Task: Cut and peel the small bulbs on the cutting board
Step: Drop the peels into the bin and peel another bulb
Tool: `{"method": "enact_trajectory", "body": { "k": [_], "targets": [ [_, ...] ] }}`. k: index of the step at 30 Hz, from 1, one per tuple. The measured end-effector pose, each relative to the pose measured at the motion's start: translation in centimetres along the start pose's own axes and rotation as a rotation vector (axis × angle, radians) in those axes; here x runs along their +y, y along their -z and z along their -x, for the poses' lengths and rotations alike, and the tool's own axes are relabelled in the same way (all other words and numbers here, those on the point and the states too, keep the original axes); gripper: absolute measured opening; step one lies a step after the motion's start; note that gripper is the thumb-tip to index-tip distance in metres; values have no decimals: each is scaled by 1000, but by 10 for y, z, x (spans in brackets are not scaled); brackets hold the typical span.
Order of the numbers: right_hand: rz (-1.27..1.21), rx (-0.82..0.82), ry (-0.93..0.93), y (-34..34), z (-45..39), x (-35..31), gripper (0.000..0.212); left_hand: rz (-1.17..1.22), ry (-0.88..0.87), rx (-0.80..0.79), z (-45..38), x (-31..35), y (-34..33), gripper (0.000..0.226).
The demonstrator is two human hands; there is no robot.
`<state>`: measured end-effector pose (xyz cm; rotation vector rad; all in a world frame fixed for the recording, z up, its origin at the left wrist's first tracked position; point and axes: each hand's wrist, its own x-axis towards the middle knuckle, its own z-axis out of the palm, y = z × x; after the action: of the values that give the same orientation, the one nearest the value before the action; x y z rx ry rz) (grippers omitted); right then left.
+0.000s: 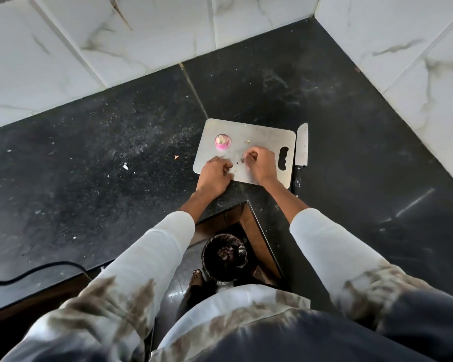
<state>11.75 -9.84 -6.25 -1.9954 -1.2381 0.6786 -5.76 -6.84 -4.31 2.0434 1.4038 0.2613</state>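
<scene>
Black counter [94,142], crumbs scattered across it. Steel cutting board [267,134] sits near the counter's inner corner. One pink cut bulb [222,142] on the board's far-left part, cut face up, clear of both hands. Left hand [215,173] curled at the board's near-left edge; contents not visible, can't tell if it grips anything. Right hand [260,163] on the board, fingertips pinched on a small dark scrap [242,160]. Knife [301,150] lies just beside the board's right edge, untouched.
</scene>
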Motion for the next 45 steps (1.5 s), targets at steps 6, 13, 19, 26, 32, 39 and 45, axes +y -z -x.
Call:
{"method": "enact_trajectory", "body": {
  "k": [6,13,19,26,32,39,45],
  "targets": [
    [143,-15,130,8,-25,3,40,-2,23,9,-2,8,-4,33],
    [402,-168,358,6,-14,6,44,51,57,-4,-8,5,-6,41],
    [158,-143,257,7,8,3,40,149,87,18,-9,-1,-7,39],
    [249,-199,235,9,10,-1,45,186,86,7,-7,-3,-4,39],
    [215,-106,250,1,18,-6,36,175,72,-34,-7,-2,1,42],
    [204,-152,114,1,24,-2,63,198,82,-53,-9,-4,2,42],
    [251,-56,186,-17,28,-13,45,196,70,-53,-9,-6,3,41]
  ]
}}
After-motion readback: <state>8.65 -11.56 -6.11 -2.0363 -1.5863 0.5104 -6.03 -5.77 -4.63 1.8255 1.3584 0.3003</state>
